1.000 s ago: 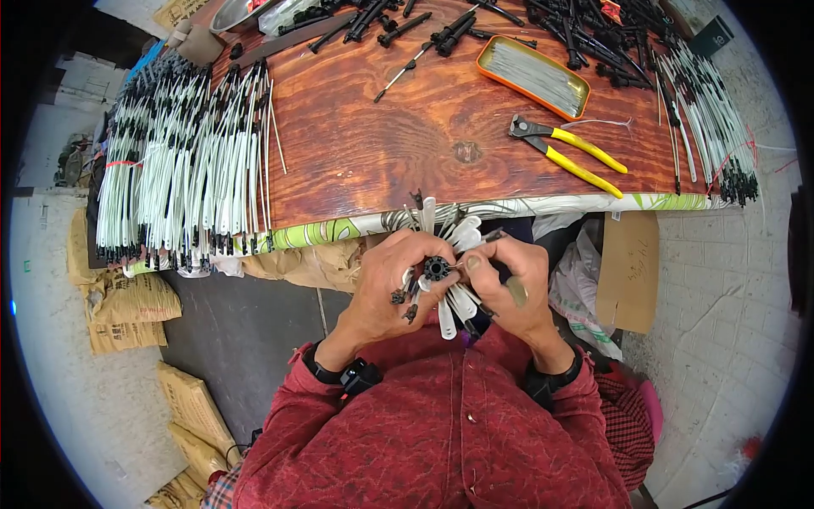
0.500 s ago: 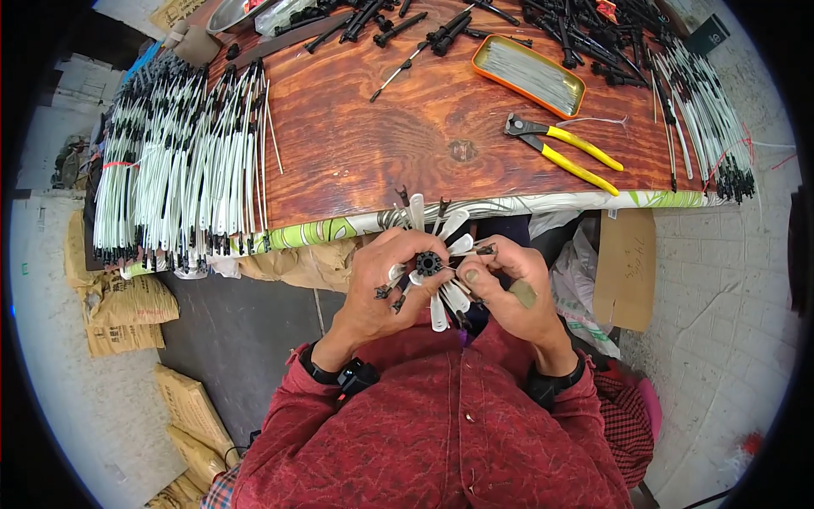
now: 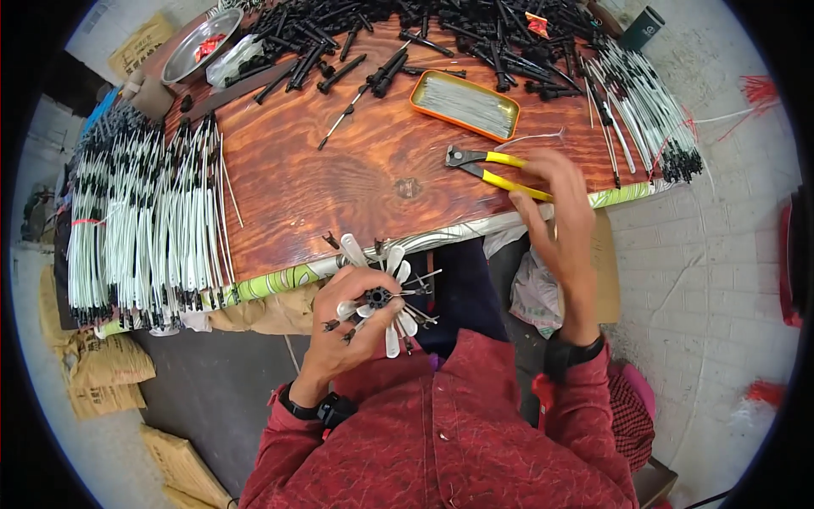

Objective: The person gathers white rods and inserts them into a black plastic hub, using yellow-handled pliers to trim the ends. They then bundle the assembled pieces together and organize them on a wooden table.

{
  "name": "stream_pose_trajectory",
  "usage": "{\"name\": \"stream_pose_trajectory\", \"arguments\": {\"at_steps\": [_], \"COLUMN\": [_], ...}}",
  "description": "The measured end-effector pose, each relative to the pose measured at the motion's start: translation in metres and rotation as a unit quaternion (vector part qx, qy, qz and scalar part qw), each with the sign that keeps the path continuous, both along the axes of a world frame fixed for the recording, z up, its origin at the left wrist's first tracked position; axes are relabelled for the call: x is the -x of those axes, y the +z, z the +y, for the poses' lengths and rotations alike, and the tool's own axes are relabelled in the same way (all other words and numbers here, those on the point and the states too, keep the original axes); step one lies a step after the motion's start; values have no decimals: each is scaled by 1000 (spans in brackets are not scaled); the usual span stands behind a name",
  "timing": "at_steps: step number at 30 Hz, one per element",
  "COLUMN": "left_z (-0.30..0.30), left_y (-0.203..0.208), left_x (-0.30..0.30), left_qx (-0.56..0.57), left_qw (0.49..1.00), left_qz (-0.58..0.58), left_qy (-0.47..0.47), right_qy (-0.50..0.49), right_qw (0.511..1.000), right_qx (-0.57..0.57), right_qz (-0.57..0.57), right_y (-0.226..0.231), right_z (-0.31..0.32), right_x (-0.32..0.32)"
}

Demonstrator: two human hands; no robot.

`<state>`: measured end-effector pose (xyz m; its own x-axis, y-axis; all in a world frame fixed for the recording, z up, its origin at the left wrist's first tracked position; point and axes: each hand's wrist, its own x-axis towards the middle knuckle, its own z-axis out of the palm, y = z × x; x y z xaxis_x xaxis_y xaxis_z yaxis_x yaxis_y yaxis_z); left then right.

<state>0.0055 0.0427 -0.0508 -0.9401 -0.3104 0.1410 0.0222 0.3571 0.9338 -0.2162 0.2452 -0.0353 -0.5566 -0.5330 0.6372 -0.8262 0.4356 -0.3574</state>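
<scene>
left hand [image 3: 360, 339] grips the hub [image 3: 378, 297]; hold it steady. right hand [image 3: 566, 208] is wide at the pliers [image 3: 507, 183]; close squarely around both handles [image 3: 506, 159].

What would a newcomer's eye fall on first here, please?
Probably the yellow-handled pliers on the table, by the right hand. Next comes the left hand in front of the table, holding a black hub with white strips fanned around it. The dense pale sticks at the table's left also stand out.
</scene>
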Motion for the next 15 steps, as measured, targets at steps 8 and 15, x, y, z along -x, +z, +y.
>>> {"name": "stream_pose_trajectory", "arguments": {"at_steps": [8, 15], "left_z": [-2, -3], "left_y": [3, 0], "left_x": [-1, -3], "left_qx": [-4, 13], "left_qw": [1000, 1000], "left_qz": [-6, 0], "left_qy": [-15, -21], "right_qy": [47, 188], "right_qw": [982, 785], "right_qx": [-179, -17], "right_qz": [37, -590], "right_y": [-8, -20], "right_z": [15, 44], "right_x": [14, -34]}}
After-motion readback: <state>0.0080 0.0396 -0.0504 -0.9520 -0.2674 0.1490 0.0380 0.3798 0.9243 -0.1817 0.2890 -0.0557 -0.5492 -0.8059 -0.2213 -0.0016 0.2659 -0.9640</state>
